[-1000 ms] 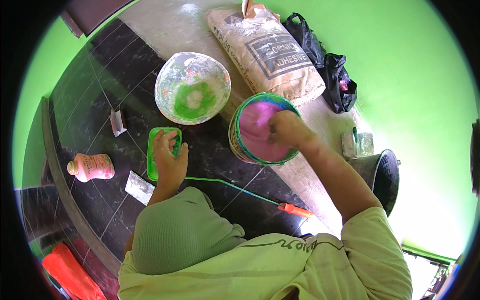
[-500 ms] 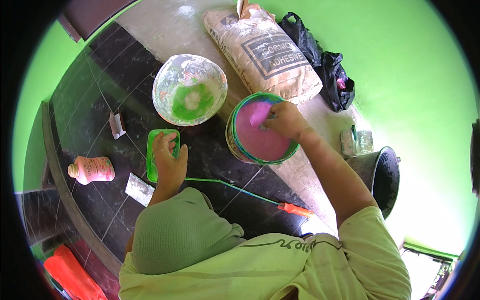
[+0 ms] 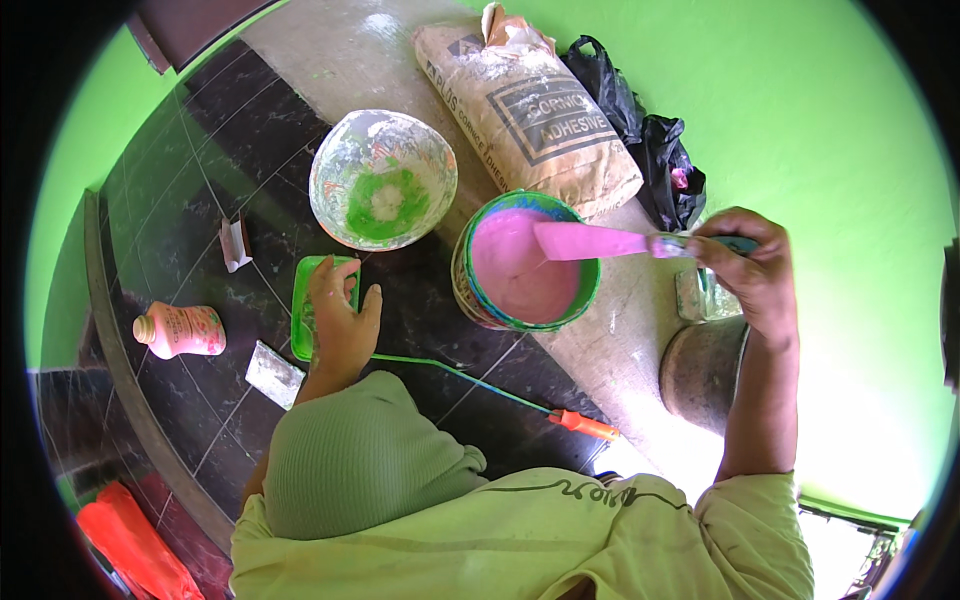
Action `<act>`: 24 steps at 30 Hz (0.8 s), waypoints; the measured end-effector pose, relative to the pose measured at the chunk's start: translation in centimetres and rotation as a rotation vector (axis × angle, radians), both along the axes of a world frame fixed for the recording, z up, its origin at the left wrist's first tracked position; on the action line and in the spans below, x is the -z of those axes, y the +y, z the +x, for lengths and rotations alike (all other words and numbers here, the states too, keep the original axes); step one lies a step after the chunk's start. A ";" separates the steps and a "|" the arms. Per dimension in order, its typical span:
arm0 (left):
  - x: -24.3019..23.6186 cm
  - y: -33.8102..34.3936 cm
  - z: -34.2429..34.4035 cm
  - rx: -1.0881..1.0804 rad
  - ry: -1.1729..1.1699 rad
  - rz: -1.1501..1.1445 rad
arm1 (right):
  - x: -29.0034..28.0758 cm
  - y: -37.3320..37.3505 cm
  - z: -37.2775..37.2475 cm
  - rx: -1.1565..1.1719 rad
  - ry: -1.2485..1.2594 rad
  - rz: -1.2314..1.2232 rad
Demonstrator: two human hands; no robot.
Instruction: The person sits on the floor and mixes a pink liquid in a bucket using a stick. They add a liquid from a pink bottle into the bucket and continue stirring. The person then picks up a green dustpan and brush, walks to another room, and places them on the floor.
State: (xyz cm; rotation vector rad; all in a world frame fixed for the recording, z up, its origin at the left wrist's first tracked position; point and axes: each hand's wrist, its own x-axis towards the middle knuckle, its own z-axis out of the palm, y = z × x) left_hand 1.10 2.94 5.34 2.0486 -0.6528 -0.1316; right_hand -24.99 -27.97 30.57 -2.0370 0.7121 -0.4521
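My right hand point(image 3: 748, 268), raised to the right of the paint bucket point(image 3: 590, 282), is closed round the dark handle of a flat scraper point(image 3: 595, 241). Pink paint coats its long blade, which lies nearly level across the bucket's rim with the tip over the paint point(image 3: 515, 280). My left hand point(image 3: 340, 305) hovers over or rests at a small green paint tray point(image 3: 303, 335), fingers apart, holding nothing I can see. From beside it a thin green rod runs right to an orange handle point(image 3: 585, 425); its far end is hidden.
A paint-smeared bowl point(image 3: 330, 165) stands left of the bucket. Behind lie a large paper sack point(image 3: 560, 120) and black plastic bags point(image 3: 665, 160). A pink bottle point(image 3: 185, 332) and a whitish rectangular block point(image 3: 273, 373) are at left. A dark pail point(image 3: 700, 375) stands at right.
My right hand has lifted out of the bucket's opening and moved right, bringing the pink-coated scraper up across the rim. My left hand stays at the green tray.
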 end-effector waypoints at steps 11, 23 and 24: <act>-0.6 -0.4 -0.6 -0.006 0.011 -0.022 | -7.9 2.6 -4.1 0.018 -0.322 -0.272; -0.4 -0.3 -0.3 -0.004 0.010 -0.022 | -11.3 2.0 -7.7 -0.039 -0.383 -0.323; -0.4 -0.3 -0.3 -0.007 0.014 -0.027 | -11.5 1.9 -8.0 -0.050 -0.388 -0.327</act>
